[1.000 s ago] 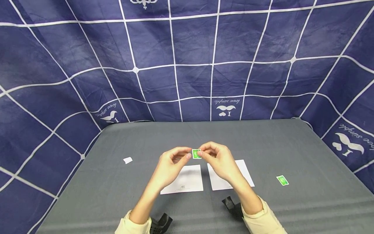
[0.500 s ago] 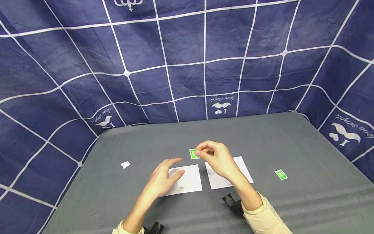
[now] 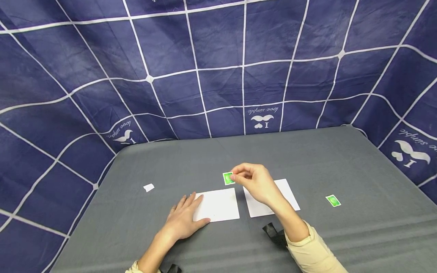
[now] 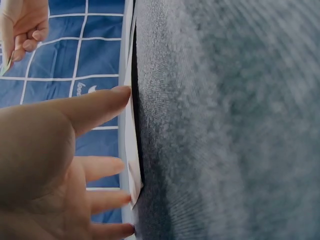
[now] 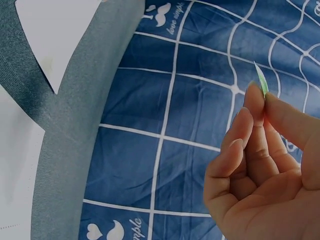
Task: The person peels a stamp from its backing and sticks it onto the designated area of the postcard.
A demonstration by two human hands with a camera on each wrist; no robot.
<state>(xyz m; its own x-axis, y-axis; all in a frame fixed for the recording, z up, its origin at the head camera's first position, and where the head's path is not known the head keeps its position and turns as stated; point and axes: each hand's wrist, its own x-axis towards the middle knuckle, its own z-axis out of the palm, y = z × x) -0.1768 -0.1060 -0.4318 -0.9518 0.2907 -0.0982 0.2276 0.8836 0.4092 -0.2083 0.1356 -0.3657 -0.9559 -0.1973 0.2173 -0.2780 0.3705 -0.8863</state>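
Note:
In the head view, my right hand (image 3: 257,182) pinches a small green stamp (image 3: 228,178) with a white border between thumb and forefinger. It is held up over the table, behind the left white envelope (image 3: 220,204). The right wrist view shows the stamp (image 5: 262,79) nearly edge-on at the fingertips. My left hand (image 3: 184,220) is spread flat with fingers apart at that envelope's left end, covering its left corners. In the left wrist view, the thumb and fingertips touch the envelope (image 4: 131,140), whose edge lifts slightly off the cloth.
A second white envelope (image 3: 286,195) lies to the right, partly under my right forearm. Another green stamp (image 3: 333,200) lies far right on the grey cloth (image 3: 273,151). A small white paper piece (image 3: 148,187) lies at left. A blue checked curtain (image 3: 218,87) stands behind.
My left hand has let go of the stamp's side and come down leftward onto the left envelope, its fingers spreading. The right hand still holds the stamp in nearly the same place.

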